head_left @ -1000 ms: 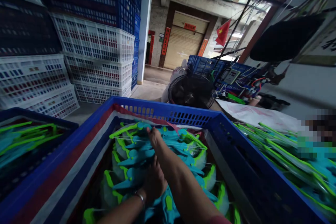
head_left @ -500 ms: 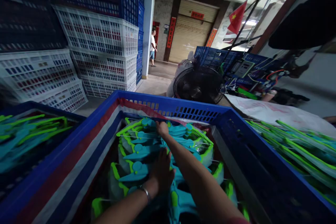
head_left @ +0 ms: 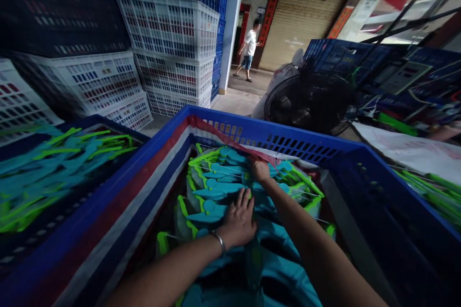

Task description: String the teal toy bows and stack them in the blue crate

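Observation:
A row of teal and green toys that look like toy crossbows [head_left: 216, 187], with white strings across their green limbs, lies packed in a large blue crate [head_left: 281, 136]. My left hand [head_left: 239, 220], a silver bracelet at its wrist, rests flat on the middle of the row with its fingers stretched out. Farther up, my right hand [head_left: 260, 170] is closed at the far end of the row. Its fingers curl down at a teal toy and are partly hidden. My right forearm covers some toys on that side.
Striped cloth [head_left: 158, 172] lines the crate's left side. More teal and green toys fill a left crate [head_left: 104, 120] and lie at the right. White crates [head_left: 173, 24] stand stacked at the back left. A black fan [head_left: 309, 103] stands beyond the crate. A person [head_left: 249, 48] walks outside.
The view has swung left and down, so the crate appears farther right. My left hand's fingers now lie flatter on the toys. My right hand stays at the far end. The person outside has walked on.

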A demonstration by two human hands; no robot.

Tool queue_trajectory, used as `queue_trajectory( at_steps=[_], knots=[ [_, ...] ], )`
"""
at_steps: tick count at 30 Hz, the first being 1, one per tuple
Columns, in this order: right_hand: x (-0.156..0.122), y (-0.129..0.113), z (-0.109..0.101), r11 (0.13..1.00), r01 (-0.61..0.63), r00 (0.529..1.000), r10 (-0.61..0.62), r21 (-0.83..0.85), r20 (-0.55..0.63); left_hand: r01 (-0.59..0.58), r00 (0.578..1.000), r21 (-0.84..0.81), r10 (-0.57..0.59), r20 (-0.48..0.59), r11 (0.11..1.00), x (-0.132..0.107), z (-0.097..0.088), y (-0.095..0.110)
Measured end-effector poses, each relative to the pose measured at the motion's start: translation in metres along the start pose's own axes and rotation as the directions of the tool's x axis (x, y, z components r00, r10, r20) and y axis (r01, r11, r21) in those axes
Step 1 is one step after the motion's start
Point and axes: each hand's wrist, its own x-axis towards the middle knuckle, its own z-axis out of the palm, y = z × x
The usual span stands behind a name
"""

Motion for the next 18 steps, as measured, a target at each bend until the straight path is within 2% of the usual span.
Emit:
queue_trajectory(
  at_steps=[5, 10, 13, 18],
  knots=[
    [-0.002, -0.005, 0.002, 1.000, 0.020, 0.999, -0.021, -0.024, -0.044, -0.018, 0.999, 0.023, 0.019, -0.044, 1.000, -0.001, 0.001, -0.001],
    [-0.008, -0.007, 0.002, 0.999, 0.012, 0.998, -0.015, -0.045, -0.058, -0.007, 0.999, 0.084, 0.010, -0.038, 0.996, -0.001, 0.002, -0.002],
    [-0.013, -0.001, 0.002, 0.999, -0.002, 0.999, 0.000, -0.049, -0.048, 0.016, 0.999, 0.126, -0.011, -0.046, 0.992, 0.000, 0.003, -0.002],
    [-0.014, 0.012, 0.002, 0.999, -0.024, 1.000, 0.024, -0.041, 0.006, -0.004, 0.995, 0.172, 0.020, -0.096, 0.985, 0.000, 0.007, -0.003]
  ],
)
